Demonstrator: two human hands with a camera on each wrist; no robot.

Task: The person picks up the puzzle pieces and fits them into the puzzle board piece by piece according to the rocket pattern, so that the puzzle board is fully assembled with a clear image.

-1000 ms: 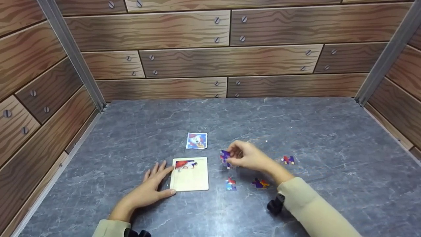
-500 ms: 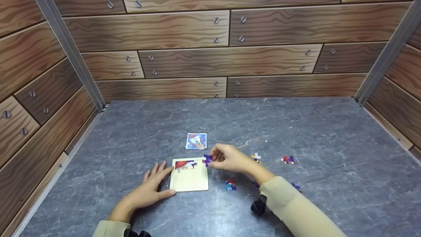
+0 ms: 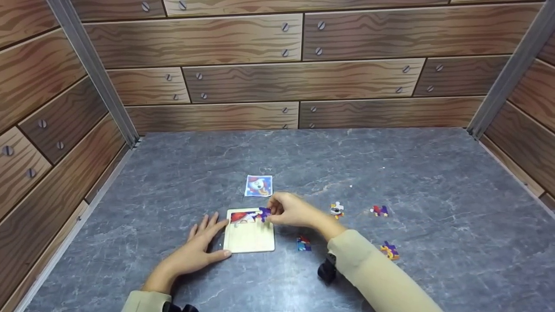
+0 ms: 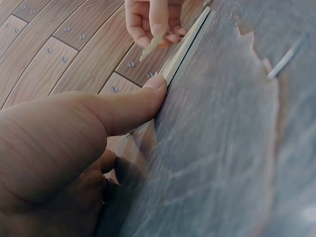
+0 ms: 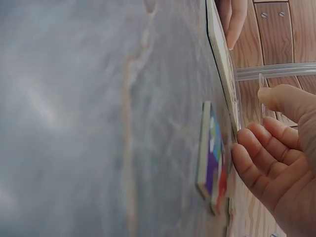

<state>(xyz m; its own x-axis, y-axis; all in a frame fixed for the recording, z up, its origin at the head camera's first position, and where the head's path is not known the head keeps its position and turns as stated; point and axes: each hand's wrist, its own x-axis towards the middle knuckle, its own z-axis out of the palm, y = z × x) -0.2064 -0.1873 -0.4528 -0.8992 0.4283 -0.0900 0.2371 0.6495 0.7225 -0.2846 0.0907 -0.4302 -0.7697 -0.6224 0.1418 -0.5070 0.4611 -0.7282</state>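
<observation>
Fitting a purple puzzle piece [image 3: 264, 213] into the far right of the tray [image 3: 249, 239], looks like.
Right hand [image 3: 291, 210] pinches it, left hand [image 3: 199, 248] lies spread against the left edge. Next move probably needs tabs lined up, then a press. Grip hides its right side; can't tell if it's touching.

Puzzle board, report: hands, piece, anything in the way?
Left hand against left side of board. Right hand pinching purple piece over board's upper right. Loose pieces off right, none blocking.
</observation>
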